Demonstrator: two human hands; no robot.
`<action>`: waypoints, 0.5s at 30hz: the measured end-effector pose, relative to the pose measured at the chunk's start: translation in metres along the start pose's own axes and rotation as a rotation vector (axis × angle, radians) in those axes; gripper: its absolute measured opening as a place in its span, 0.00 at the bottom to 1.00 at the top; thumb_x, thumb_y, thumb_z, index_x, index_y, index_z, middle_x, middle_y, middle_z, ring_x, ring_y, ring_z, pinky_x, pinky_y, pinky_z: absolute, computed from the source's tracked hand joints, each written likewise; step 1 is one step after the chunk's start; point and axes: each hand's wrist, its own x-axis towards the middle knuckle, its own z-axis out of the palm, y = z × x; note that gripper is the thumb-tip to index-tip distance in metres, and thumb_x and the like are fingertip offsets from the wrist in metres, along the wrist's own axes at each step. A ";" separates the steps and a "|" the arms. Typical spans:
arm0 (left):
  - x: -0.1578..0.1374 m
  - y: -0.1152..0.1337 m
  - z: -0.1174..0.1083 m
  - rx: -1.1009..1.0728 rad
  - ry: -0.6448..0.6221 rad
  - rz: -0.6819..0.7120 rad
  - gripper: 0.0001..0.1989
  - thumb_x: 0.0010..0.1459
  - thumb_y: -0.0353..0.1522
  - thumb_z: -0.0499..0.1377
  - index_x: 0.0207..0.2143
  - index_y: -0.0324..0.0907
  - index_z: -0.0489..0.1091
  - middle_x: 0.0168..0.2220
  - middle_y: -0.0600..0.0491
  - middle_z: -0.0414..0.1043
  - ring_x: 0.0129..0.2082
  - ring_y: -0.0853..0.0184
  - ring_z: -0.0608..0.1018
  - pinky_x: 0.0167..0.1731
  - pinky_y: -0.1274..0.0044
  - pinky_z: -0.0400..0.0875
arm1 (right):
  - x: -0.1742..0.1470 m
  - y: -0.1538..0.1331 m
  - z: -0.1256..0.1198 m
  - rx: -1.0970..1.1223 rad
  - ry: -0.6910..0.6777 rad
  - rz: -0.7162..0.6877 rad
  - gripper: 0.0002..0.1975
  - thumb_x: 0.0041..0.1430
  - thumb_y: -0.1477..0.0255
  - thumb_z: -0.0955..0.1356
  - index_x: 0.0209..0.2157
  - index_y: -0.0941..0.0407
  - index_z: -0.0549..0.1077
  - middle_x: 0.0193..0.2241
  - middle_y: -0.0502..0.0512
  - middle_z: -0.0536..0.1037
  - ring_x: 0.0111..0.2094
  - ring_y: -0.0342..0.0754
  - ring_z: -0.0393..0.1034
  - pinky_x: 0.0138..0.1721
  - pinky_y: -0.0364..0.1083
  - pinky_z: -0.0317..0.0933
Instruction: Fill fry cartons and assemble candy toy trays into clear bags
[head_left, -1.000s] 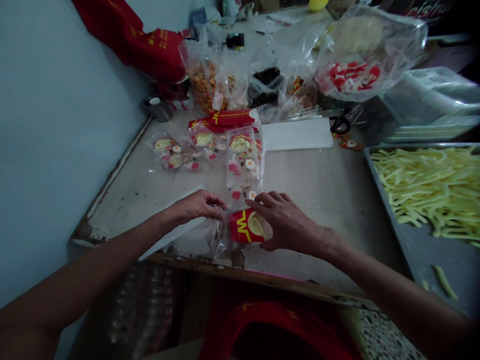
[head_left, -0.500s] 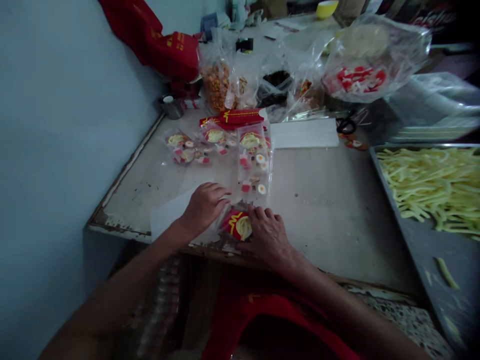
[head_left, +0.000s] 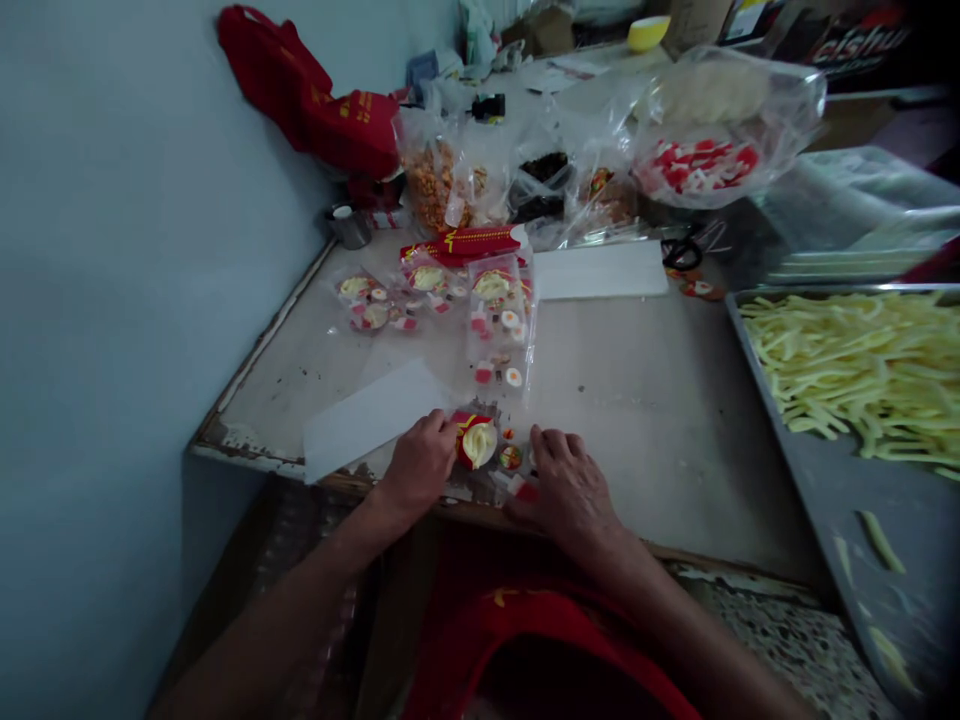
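Observation:
A see-through plastic packet (head_left: 489, 470) lies flat near the table's front edge. Inside it are a red and yellow card with a pale noodle-like swirl (head_left: 478, 443), a small round piece (head_left: 511, 457) and a red-and-white piece (head_left: 525, 488). My left hand (head_left: 420, 465) is closed, its fingers pinched at the packet's left end. At the right end rests my right hand (head_left: 570, 490), fingers stretched out and thumb apart, beside the red-and-white piece. Similar filled packets (head_left: 501, 325) lie farther back. A blank white strip (head_left: 371, 420) is left of my left hand.
At right stands a metal tray (head_left: 832, 520) of pale yellow fry-shaped pieces (head_left: 870, 370). Plastic bags of small pieces (head_left: 439, 180) line the back, near red folded cards (head_left: 465, 243) and a white board (head_left: 600, 270). Black-handled scissors (head_left: 681, 253) lie beside the board. A wall (head_left: 112, 300) bounds the left.
My left hand has come down and closed on the packet's left end. My right hand has slid rightward, uncovering the small pieces in the packet. The view has shifted slightly.

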 end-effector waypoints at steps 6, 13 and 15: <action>0.002 0.032 0.001 -0.146 0.126 -0.052 0.10 0.62 0.25 0.54 0.37 0.40 0.75 0.36 0.47 0.77 0.37 0.61 0.78 0.38 0.73 0.69 | 0.000 0.002 -0.002 0.047 0.041 -0.009 0.42 0.46 0.60 0.77 0.60 0.60 0.63 0.46 0.67 0.73 0.46 0.63 0.65 0.42 0.56 0.64; 0.005 0.062 -0.007 -0.441 0.297 -0.224 0.05 0.58 0.30 0.59 0.32 0.43 0.75 0.33 0.50 0.78 0.32 0.65 0.77 0.37 0.74 0.68 | -0.010 0.019 -0.018 0.361 0.123 0.004 0.52 0.44 0.60 0.78 0.66 0.64 0.57 0.58 0.73 0.66 0.53 0.65 0.62 0.50 0.59 0.64; 0.009 0.060 -0.010 -0.433 0.275 -0.248 0.04 0.56 0.29 0.59 0.31 0.42 0.74 0.32 0.51 0.77 0.30 0.65 0.76 0.36 0.75 0.68 | -0.015 0.033 -0.013 0.695 0.097 0.171 0.52 0.47 0.55 0.77 0.67 0.62 0.56 0.58 0.72 0.67 0.48 0.59 0.67 0.44 0.55 0.66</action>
